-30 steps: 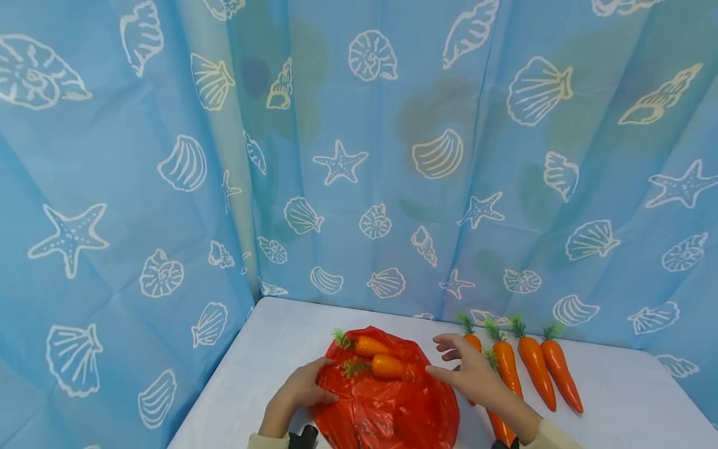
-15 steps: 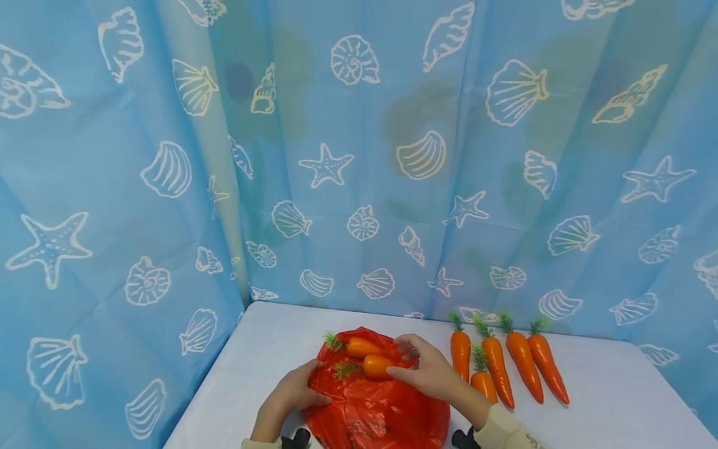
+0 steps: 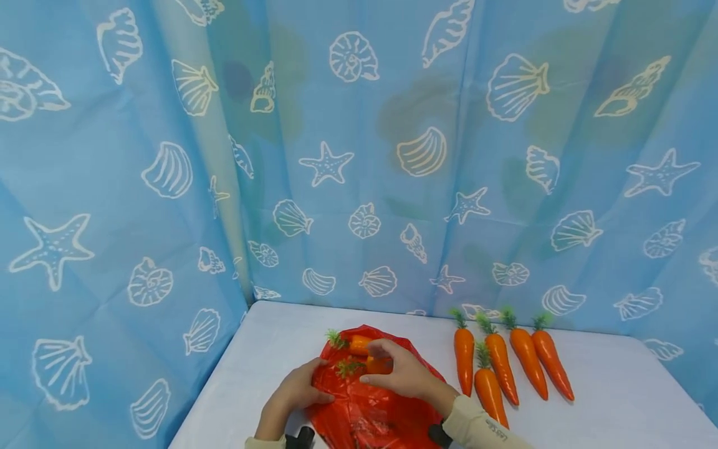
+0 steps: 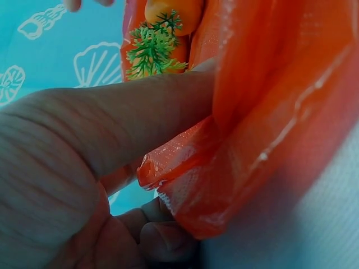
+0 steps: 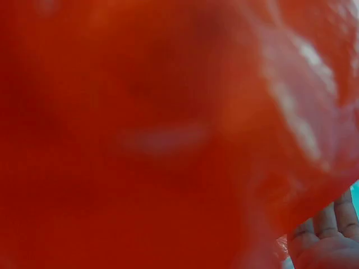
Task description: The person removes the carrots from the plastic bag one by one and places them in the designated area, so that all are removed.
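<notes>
A red plastic bag point(image 3: 370, 408) lies in front of me, with two orange carrots in its mouth: a rear carrot point(image 3: 359, 344) and a front carrot point(image 3: 377, 365). Their green tops point left. My left hand point(image 3: 297, 391) holds the bag's left edge; in the left wrist view its thumb point(image 4: 140, 115) goes inside the red plastic and fingers lie outside. Over the bag's mouth is my right hand point(image 3: 405, 373), thumb and fingers apart on either side of the front carrot. Red plastic fills most of the right wrist view, where fingers point(image 5: 325, 221) look fairly straight.
Several carrots point(image 3: 527, 362) lie on the white table point(image 3: 611, 386) right of the bag, tops toward the back. A blue curtain point(image 3: 336, 249) with white seashell prints stands behind and at the left of the table.
My right hand has moved left from beside the loose carrots to over the carrots in the bag's mouth. My left hand keeps its hold on the bag edge. The head view has shifted slightly.
</notes>
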The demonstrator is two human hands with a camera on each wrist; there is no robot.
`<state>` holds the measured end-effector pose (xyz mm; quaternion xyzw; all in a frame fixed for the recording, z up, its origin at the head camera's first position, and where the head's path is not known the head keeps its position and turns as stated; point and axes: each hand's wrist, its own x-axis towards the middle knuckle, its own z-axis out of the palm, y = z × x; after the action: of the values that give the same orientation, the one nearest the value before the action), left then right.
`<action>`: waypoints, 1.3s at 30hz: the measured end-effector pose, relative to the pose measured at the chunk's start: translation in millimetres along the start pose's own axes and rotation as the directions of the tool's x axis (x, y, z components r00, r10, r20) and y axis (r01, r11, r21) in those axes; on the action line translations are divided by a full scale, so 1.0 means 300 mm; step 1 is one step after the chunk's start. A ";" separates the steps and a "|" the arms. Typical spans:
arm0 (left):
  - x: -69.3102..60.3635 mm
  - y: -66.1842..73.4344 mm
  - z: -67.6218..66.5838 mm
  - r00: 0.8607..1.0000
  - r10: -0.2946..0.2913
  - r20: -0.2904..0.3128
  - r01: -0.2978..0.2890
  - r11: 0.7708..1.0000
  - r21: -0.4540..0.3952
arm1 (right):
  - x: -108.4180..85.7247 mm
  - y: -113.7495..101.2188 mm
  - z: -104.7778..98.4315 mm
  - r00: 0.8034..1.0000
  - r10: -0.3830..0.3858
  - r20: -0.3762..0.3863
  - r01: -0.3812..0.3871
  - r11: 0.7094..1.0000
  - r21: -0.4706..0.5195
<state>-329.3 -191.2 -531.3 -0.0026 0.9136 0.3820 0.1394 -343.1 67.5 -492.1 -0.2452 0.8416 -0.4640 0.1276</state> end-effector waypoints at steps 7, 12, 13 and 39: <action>-0.002 0.015 -0.005 1.000 -0.021 -0.005 0.021 1.000 -0.011 | 0.006 0.037 0.008 0.999 0.036 -0.036 -0.038 0.998 -0.056; -0.003 0.016 0.000 1.000 -0.030 0.003 0.030 1.000 -0.010 | -0.001 0.050 0.002 0.997 0.030 -0.075 -0.038 0.994 -0.106; -0.003 0.016 0.001 1.000 -0.031 0.002 0.031 0.999 -0.010 | -0.004 0.051 0.000 0.996 0.032 -0.079 -0.041 0.993 -0.115; -0.007 0.014 0.002 0.999 -0.037 -0.016 0.037 0.999 -0.013 | 0.006 0.087 -0.021 0.989 0.091 -0.118 -0.109 0.981 -0.159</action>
<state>-327.5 -187.9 -528.3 -0.0235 0.9120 0.3851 0.1389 -354.9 82.7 -510.7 -0.1863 0.8943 -0.3983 0.0836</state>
